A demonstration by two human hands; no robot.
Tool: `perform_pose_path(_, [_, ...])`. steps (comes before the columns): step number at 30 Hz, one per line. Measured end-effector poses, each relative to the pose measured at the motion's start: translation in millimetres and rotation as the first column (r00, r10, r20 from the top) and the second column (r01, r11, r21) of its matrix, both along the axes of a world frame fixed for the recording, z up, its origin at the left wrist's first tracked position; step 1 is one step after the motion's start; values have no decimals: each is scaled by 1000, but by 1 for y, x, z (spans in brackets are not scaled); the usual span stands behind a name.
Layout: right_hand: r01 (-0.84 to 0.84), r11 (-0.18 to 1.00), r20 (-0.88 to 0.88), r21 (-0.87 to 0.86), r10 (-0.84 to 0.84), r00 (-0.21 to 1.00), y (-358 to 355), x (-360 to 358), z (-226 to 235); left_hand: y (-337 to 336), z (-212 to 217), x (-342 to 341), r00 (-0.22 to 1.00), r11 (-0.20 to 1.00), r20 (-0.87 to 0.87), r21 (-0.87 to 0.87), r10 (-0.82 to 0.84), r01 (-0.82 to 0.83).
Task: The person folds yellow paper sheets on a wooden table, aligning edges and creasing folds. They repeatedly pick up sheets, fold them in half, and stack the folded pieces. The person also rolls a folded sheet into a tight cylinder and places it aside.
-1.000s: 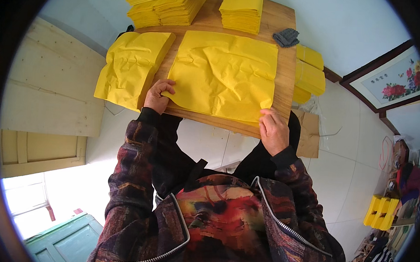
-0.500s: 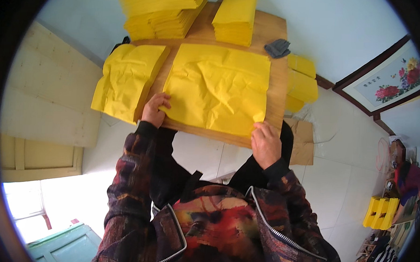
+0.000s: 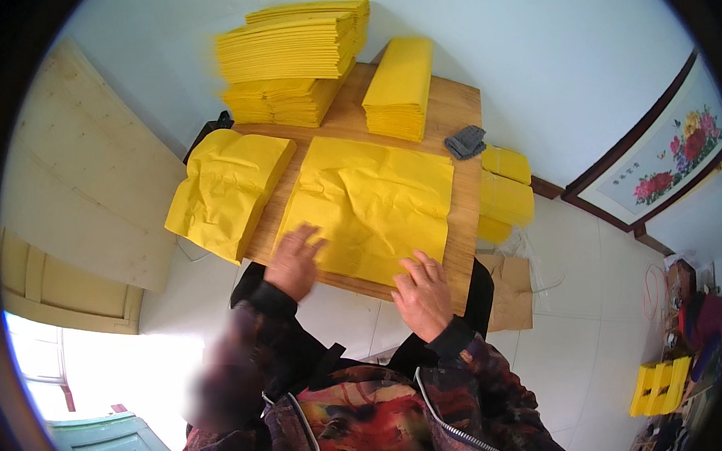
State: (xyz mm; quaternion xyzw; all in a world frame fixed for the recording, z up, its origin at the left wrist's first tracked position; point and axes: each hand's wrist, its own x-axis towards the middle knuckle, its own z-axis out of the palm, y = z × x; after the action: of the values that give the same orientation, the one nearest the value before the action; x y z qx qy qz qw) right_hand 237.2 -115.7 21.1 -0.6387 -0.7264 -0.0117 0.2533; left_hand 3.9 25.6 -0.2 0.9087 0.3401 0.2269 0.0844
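- Both my hands lie flat, palms down and fingers spread, gripping nothing: my left hand (image 3: 295, 263) presses the near left corner of the sheet (image 3: 370, 206), my right hand (image 3: 424, 294) its near right edge.
- The sheet, wrinkled yellow paper, lies straight ahead of my hands on the table (image 3: 461, 238), its near edge reaching almost to the table's near rim.
- As I judge it, this is the smoothing step: the paper is spread out but creased, and nothing is folded yet.
- The next move, I think, calls for pressing the wrinkles outward and squaring the near edge before any fold or lift, with a light touch so the thin paper does not tear.
- Left of my left hand a second crumpled yellow pile (image 3: 227, 189) hangs over the table's side.
- Beyond the sheet, a narrow folded stack (image 3: 399, 86) stands ahead of my right hand; a taller, wider stack (image 3: 292, 57) stands ahead of my left.
- Past my right hand, at the far right corner, lies a grey cloth (image 3: 466, 141); more yellow bundles (image 3: 506, 195) sit off the table's right side.
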Motion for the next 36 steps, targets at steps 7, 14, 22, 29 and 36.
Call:
perform_pose_path(7, [-91, 992, 75, -82, 97, 992, 60, 5, 3, -18, -10, 54, 975, 985, -166, -113, -147, 129])
perform_pose_path(14, [-16, 982, 85, -186, 32, 996, 87, 36, -7, -12, -19, 59, 965, 995, -259, -96, -47, 22])
perform_pose_path(22, [34, 999, -21, -27, -35, 999, 113, 76, -32, -15, -24, 59, 972, 995, -234, -97, -10, -13])
perform_pose_path(29, [62, 995, -89, -83, -69, 994, 99, 95, -20, -19, -20, 59, 964, 999, -267, -39, 17, -28])
perform_pose_path(36, [-16, 991, -44, -130, 10, 999, 115, 89, -34, -16, -21, 58, 964, 996, -265, -89, -12, -12])
